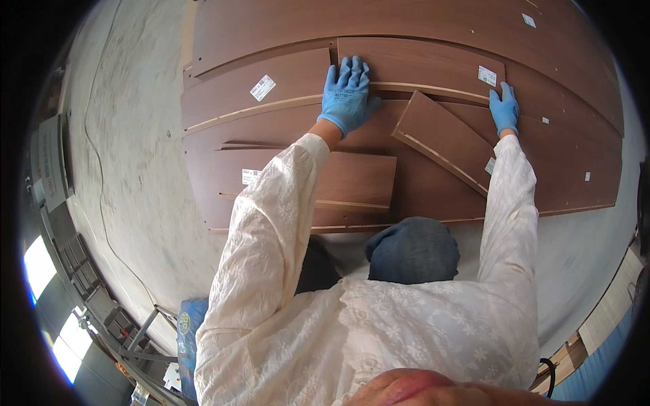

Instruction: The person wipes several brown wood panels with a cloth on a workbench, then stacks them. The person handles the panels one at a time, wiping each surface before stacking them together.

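A narrow reddish-brown board [420,64] with a pale front edge and a white label at its right end lies across the larger boards. My left hand [347,98], in a blue glove, rests flat on its left end, fingers stretched and thumb spread along the front edge. At the other end, my right hand [504,110], also gloved in blue, grips the right corner with its fingers bent over the end. Just below, a shorter brown board [443,139] lies at a slant. Another short board [355,177] sits nearer to me, below my left forearm.
Long brown panels [406,19] lie beneath and beyond these boards. A labelled narrow board [230,95] is on the left. My knee [413,250] is close to the near panel edge. A thin cable [101,183] runs over the grey floor [145,135]. Metal frames [84,271] stand at far left.
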Available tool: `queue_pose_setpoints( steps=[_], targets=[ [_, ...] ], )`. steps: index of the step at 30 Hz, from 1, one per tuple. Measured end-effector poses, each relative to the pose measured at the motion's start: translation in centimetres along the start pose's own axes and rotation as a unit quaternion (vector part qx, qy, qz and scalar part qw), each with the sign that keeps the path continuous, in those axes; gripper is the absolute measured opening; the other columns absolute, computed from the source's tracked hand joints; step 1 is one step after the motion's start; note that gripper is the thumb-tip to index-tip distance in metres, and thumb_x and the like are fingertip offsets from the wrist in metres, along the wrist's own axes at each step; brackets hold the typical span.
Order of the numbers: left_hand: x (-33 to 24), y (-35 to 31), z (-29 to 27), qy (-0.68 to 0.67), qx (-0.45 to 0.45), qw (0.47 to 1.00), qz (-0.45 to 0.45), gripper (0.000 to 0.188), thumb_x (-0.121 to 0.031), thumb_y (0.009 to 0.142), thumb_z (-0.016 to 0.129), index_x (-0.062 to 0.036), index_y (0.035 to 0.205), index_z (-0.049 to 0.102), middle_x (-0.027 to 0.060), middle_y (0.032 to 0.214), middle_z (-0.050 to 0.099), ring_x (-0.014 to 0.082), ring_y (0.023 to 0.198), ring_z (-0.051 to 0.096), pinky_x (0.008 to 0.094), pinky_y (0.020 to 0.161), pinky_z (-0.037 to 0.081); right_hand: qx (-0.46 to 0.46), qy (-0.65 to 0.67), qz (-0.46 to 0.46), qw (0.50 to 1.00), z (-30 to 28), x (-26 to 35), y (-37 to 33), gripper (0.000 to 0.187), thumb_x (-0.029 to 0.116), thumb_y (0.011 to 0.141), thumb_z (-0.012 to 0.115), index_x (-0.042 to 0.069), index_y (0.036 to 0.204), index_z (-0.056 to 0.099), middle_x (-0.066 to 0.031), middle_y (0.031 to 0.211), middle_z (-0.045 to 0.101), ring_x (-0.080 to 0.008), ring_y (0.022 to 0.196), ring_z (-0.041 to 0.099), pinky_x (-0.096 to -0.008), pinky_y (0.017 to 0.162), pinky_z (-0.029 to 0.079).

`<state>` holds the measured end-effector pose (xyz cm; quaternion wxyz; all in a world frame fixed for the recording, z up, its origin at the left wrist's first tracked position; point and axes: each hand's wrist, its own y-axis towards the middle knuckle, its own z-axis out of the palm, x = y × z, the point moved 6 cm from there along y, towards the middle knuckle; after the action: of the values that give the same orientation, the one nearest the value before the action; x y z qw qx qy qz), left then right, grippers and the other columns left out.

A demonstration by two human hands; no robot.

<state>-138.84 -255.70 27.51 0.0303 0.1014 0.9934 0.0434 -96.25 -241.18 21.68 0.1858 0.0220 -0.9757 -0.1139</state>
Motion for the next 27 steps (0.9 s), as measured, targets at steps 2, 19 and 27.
queue_pose_setpoints(
  steps=[2,19,27],
  targets=[
    [-0.3,-0.5,0.0,-0.002,0.008,1.000,-0.003,0.088,-0.057,0.096,0.055,0.0028,0.157,0.034,0.0241,0.163,0.034,0.0402,0.153,0.029,0.0559,0.125,0.020,0.004,0.013,-0.003,1.000,0.0,-0.2,-0.2,0.047,0.029,0.093,0.066,0.003,0.132,0.061,-0.0184,0.133,0.061,-0.0408,0.121,0.060,-0.0452,0.101,0.050],
    [-0.4,-4.1,-0.8,-0.008,0.032,0.999,-0.009,0.089,-0.059,0.095,0.057,-0.0002,0.157,0.034,0.0214,0.165,0.032,0.0366,0.155,0.027,0.0558,0.126,0.015,0.014,0.048,-0.016,0.999,0.3,0.6,-0.9,0.054,0.027,0.090,0.071,0.002,0.136,0.060,-0.0194,0.142,0.057,-0.0404,0.129,0.057,-0.0435,0.105,0.049],
    [-0.3,-4.1,-0.8,0.009,0.047,0.999,-0.011,0.087,-0.057,0.096,0.056,0.0000,0.158,0.033,0.0218,0.164,0.033,0.0365,0.155,0.027,0.0549,0.126,0.016,0.045,0.045,0.018,0.998,0.1,1.0,-1.2,0.055,0.023,0.093,0.070,-0.001,0.141,0.056,-0.0185,0.148,0.055,-0.0358,0.136,0.054,-0.0393,0.111,0.044]
  ],
)
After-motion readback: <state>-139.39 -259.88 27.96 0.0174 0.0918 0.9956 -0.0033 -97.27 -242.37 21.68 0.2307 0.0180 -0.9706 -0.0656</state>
